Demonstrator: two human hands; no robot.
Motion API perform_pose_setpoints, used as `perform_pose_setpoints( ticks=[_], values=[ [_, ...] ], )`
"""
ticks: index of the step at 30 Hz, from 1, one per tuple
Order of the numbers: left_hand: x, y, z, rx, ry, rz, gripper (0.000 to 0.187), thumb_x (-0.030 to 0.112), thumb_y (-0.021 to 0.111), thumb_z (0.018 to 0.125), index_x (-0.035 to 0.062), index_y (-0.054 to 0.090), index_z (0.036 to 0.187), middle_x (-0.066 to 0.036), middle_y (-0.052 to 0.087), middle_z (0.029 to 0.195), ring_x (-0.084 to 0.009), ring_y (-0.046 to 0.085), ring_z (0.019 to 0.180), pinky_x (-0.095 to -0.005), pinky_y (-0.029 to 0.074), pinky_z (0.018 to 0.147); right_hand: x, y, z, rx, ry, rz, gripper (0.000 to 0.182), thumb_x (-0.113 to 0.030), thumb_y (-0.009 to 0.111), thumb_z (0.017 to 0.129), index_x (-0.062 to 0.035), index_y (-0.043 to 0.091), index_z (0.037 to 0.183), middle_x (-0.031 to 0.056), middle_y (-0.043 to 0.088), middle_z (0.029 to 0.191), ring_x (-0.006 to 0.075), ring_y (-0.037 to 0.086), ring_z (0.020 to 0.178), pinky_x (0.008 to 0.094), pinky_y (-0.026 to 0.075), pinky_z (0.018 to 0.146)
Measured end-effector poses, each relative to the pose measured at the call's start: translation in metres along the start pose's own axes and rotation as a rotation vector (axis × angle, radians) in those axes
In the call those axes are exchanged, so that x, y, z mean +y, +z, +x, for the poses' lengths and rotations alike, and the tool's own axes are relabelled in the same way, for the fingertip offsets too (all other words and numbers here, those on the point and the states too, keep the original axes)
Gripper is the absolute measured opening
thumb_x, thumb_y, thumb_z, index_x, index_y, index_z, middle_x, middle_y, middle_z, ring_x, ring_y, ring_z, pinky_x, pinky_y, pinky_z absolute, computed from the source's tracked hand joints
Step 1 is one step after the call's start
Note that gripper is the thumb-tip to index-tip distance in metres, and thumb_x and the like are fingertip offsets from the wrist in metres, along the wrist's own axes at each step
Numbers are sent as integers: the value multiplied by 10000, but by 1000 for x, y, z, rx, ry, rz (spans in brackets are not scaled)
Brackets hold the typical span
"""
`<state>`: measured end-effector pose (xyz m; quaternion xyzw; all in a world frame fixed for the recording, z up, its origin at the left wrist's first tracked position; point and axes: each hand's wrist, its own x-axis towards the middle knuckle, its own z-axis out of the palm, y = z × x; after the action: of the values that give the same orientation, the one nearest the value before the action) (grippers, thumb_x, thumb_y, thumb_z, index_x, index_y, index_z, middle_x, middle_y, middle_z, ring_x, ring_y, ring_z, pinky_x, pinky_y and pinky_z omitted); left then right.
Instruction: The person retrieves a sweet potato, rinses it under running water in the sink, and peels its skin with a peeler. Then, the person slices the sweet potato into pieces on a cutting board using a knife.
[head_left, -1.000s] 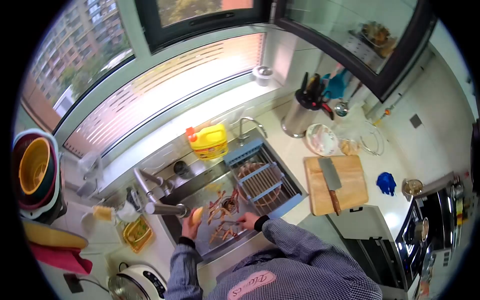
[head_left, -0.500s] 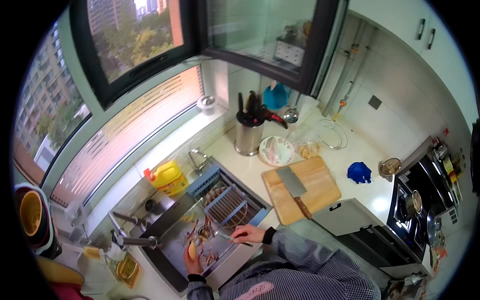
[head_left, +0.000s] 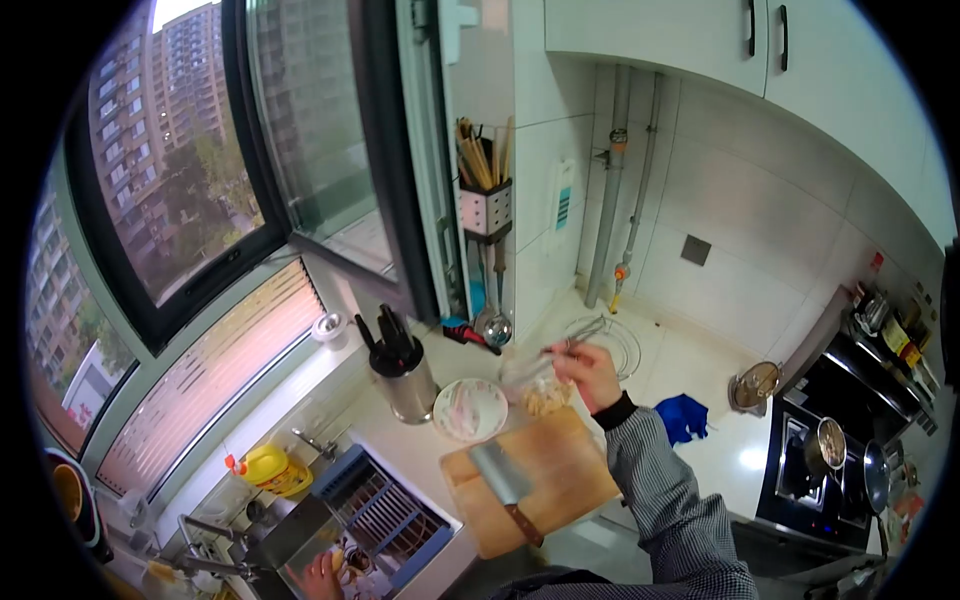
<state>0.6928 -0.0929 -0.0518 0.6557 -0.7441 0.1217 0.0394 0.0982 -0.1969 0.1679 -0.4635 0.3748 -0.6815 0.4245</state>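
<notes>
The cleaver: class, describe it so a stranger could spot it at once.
Right of the sink, on the counter, lies a wooden cutting board. The cleaver rests on it, handle at the near edge. Its broad blade and brown handle set it apart from the black handles in the metal holder.

sink (head_left: 270,548) lower left, drying rack (head_left: 345,482) in its right part, jug (head_left: 280,470) behind it. left hand (head_left: 320,578) over the sink. board (head_left: 565,460) on the counter right of the sink, cleaver (head_left: 500,473) lying on it. behind the board, left to right: knife holder (head_left: 405,390), plate (head_left: 497,405), bag (head_left: 545,393). right hand (head_left: 588,370) just right of the bag. stove (head_left: 785,470) far right, pot (head_left: 826,445) on it, pan (head_left: 876,478) right of the pot.
</notes>
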Motion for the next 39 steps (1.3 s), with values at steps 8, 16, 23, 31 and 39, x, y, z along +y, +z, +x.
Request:
perform_pose_setpoints(
  ticks=[8, 16, 23, 31, 39],
  values=[
    [44, -46, 20, -147, -216, -4, 460, 329, 526, 850, 315, 441, 1302, 33, 528, 1261, -214, 532, 1081, -578, 240, 1021, -37, 49, 193, 208, -653, -262, 137, -84, 686, 804, 0, 684, 913, -25, 600, 736, 30, 392, 546, 191, 319, 500],
    [48, -32, 37, -84, -126, -94, 520, 315, 592, 820, 319, 443, 1318, 27, 507, 1304, -242, 519, 1098, -650, 184, 1025, -51, 108, 299, 357, -874, -447, 147, -110, 698, 769, -37, 694, 896, 81, 612, 879, 169, 543, 608, 282, 423, 554],
    [44, -11, 38, -144, -139, -150, 559, 336, 630, 798, 311, 442, 1324, 17, 512, 1301, -255, 516, 1106, -636, 179, 1038, -52, 103, 333, 490, -880, -1328, 134, -191, 692, 754, -70, 714, 807, 134, 497, 902, 305, 571, 818, 419, 460, 642],
    [52, -17, 62, -356, -175, -118, 580, 314, 623, 813, 322, 410, 1352, 9, 492, 1327, -260, 521, 1103, -588, 249, 1033, -41, 108, 324, 476, -889, -1649, 152, -184, 647, 779, -44, 699, 806, 118, 501, 1019, 278, 477, 1016, 377, 384, 828],
    [38, 6, 51, -228, -94, -96, 585, 311, 630, 807, 314, 413, 1351, -1, 480, 1347, -250, 529, 1091, -564, 273, 1027, -30, 107, 325, 517, -884, -1484, 254, -209, 644, 799, -48, 646, 996, 164, 472, 1089, 324, 452, 1051, 422, 359, 916]
  ],
)
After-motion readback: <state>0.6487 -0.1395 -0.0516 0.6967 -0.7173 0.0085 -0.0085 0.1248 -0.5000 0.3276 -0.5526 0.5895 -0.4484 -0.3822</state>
